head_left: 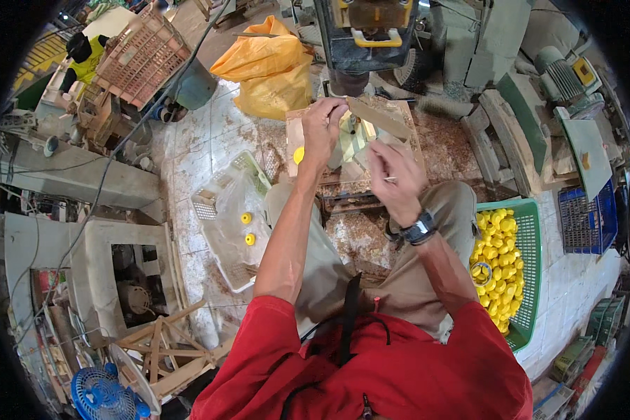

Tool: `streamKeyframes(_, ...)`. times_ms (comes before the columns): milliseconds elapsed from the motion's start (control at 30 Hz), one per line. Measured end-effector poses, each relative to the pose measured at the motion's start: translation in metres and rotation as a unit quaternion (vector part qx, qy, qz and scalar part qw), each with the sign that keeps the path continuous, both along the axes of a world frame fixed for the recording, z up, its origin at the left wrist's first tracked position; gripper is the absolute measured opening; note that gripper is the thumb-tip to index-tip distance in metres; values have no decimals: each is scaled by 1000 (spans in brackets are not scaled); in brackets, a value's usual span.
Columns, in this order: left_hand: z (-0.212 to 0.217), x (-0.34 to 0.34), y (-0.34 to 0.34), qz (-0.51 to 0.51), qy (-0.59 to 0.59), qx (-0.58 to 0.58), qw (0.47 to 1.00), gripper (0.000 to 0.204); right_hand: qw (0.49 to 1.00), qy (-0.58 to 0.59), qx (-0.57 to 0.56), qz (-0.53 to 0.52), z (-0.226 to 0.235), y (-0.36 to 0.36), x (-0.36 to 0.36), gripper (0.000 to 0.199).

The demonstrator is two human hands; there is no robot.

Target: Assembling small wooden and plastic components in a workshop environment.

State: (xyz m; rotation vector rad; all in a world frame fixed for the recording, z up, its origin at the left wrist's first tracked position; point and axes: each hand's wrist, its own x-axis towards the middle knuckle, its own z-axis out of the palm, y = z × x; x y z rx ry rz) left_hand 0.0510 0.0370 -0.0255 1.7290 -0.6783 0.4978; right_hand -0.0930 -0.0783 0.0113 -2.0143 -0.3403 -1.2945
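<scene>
Left arm stretched nearly straight up from the red sleeve, and the left hand arches over, fingers bent downward at the near end of the strip, flat, brown and straight-edged; whether they grip it, one cannot tell. Right elbow bent, forearm angling inward, and the right hand is curled closed on a thin pale stick, black watch at the wrist. The strip sits just above the board, squarish and dusty, a round yellow piece at its left side. Rightward, glossy yellow knobs heap in a slotted green plastic basket.
</scene>
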Motion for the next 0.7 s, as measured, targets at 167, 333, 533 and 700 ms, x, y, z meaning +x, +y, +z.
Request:
streamKeyframes(167, 1, 2, 3, 11, -71, -3, 997, 12, 974, 191, -107, -60, -3, 11, 54, 34)
streamKeyframes(333, 1, 1, 3, -25, -10, -37, 999, 15, 961, 178, -209, -26, 2, -4, 77, 34)
streamKeyframes(533, 1, 4, 6, -54, 17, -49, 997, 16, 913, 192, -355, -62, 10, -18, 87, 23)
streamKeyframes(700, -2, 8, 6, -75, 19, -86, 993, 17, 901, 186, -390, -46, 11, -27, 84, 31)
